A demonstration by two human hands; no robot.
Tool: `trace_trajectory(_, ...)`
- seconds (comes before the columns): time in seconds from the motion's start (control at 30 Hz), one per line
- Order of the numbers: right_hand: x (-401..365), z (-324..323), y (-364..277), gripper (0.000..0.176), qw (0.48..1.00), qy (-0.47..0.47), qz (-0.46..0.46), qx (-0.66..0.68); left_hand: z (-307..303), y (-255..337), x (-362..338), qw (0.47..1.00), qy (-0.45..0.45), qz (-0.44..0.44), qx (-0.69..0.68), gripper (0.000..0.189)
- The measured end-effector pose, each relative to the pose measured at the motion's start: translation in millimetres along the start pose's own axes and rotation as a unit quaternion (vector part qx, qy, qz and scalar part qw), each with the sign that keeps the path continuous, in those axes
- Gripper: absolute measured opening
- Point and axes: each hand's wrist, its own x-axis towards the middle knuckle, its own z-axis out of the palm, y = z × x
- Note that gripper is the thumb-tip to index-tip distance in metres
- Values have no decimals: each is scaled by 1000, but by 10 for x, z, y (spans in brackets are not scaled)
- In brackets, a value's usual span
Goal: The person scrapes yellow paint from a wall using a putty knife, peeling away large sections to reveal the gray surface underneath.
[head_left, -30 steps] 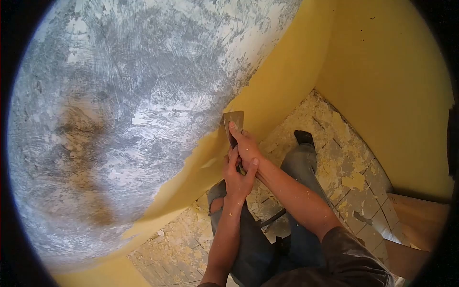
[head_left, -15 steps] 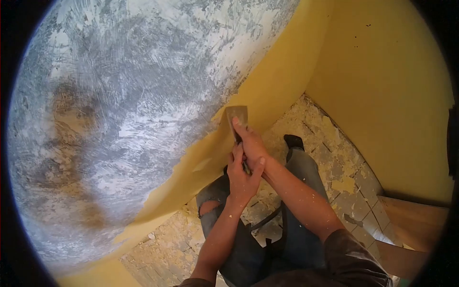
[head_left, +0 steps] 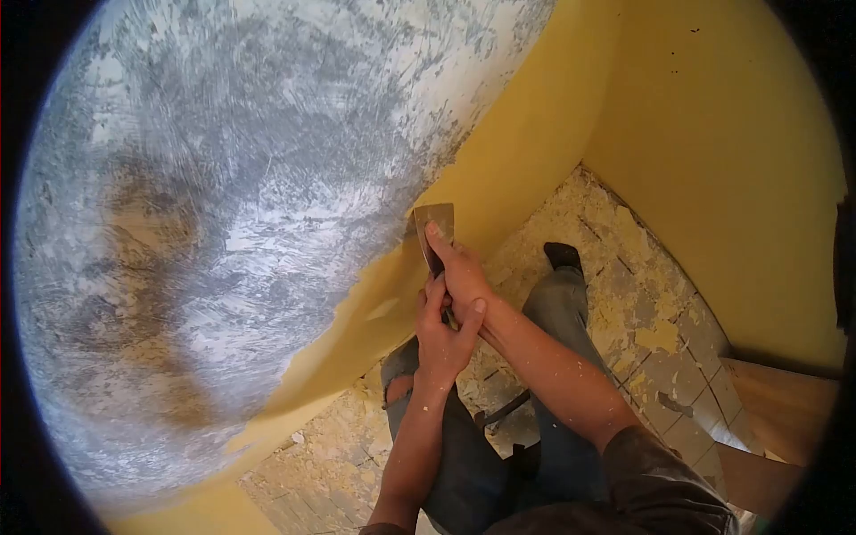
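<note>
A scraper with a wide flat blade (head_left: 437, 212) is pressed near the ragged edge of the yellow coating (head_left: 526, 134) on the wall. My right hand (head_left: 462, 275) is closed around the scraper, its thumb lying along the blade. Just below, my left hand (head_left: 441, 343) is closed at the handle's lower end, and its thumb rests against my right wrist. Most of the handle is hidden by my fingers. Left of the blade, the wall is scraped to a patchy grey-white surface (head_left: 294, 178).
Yellow flakes litter the tiled floor (head_left: 687, 437) around my legs. A second yellow wall (head_left: 722, 178) meets the scraped one at a corner. Brown boards (head_left: 780, 401) lie at the lower right. My foot in a dark shoe (head_left: 562, 256) is near the corner.
Both hands and the scraper have moved slightly left and down along the coating's edge. The camera view has shifted a little. Both hands keep their hold.
</note>
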Motion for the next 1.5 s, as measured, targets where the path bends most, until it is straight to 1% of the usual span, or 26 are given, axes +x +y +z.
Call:
trace_trajectory(0.03, 79, -10, -10, 36, 1000, 2, 3, -2, -10, 23, 68, 1000, 0, -4, -2, 54)
trace_trajectory(0.1, 246, -44, -55, 50, 994, -32, -63, 80, -33, 85, 243, 997, -29, 63, 15, 55)
trace_trajectory(0.13, 189, -59, -194, 50, 995, -32, -61, 74, 10, 135, 295, 998, -24, 61, 12, 55)
trace_trajectory(0.2, 66, -123, -562, 49, 994, -50, -56, 74, 161, 264, 432, 994, -23, 105, 3, 54)
trace_trajectory(0.23, 72, -134, -570, 49, 995, -50, -60, 70, 180, 260, 439, 994, -21, 108, -2, 54)
trace_trajectory(0.33, 49, -148, -503, 48, 996, -34, -62, 46, 227, 165, 358, 994, -39, 103, -8, 55)
trace_trajectory(0.43, -23, -162, -382, 46, 998, -13, -58, 17, 301, 66, 164, 997, -12, 78, -9, 57)
trace_trajectory(0.5, -63, -128, -290, 44, 998, -24, -43, -42, 335, -46, 53, 995, 13, 54, -78, 59)
trace_trajectory(0.63, -120, 4, -11, 42, 998, -44, -39, -16, 170, -199, -168, 997, 25, 33, -63, 57)
trace_trajectory(0.7, -168, 31, 37, 44, 998, -23, -24, -46, 100, -219, -214, 999, 27, 17, -37, 57)
trace_trajectory(0.83, -108, 62, 111, 46, 999, -25, -18, -19, -17, -201, -149, 998, 23, 36, -40, 58)
trace_trajectory(0.9, -94, 98, 83, 45, 999, -26, -19, 20, -79, -196, -92, 999, 3, 38, 5, 58)
trace_trajectory(1.03, -48, 72, 34, 48, 1000, -12, -3, 21, -92, -172, -25, 1000, -9, 20, -5, 56)
trace_trajectory(1.13, 51, 3, 53, 49, 999, -18, 24, -25, -103, -144, 7, 1000, -13, 22, -17, 55)
trace_trajectory(1.2, 59, 25, -28, 50, 998, -32, 19, 45, -144, -95, 134, 997, -41, 59, -3, 55)
trace_trajectory(1.23, 51, 7, -117, 50, 998, -32, 21, 42, -116, -42, 197, 998, -39, 57, -5, 55)
trace_trajectory(1.3, 36, -47, -424, 49, 997, -48, -50, 44, 49, 93, 371, 992, -24, 125, -18, 54)
trace_trajectory(1.33, -55, 26, -482, 47, 993, -41, -90, 62, 82, 119, 369, 993, -41, 113, -2, 54)
trace_trajectory(1.37, -24, -28, -465, 47, 993, -41, -94, 57, 103, 117, 365, 992, -39, 116, -7, 54)
trace_trajectory(1.43, 68, -119, -434, 47, 996, -44, -41, 62, 123, 94, 373, 994, -45, 100, -24, 54)
trace_trajectory(1.5, 94, -148, -354, 49, 997, -34, -51, 54, 149, 88, 310, 995, -44, 89, -26, 54)
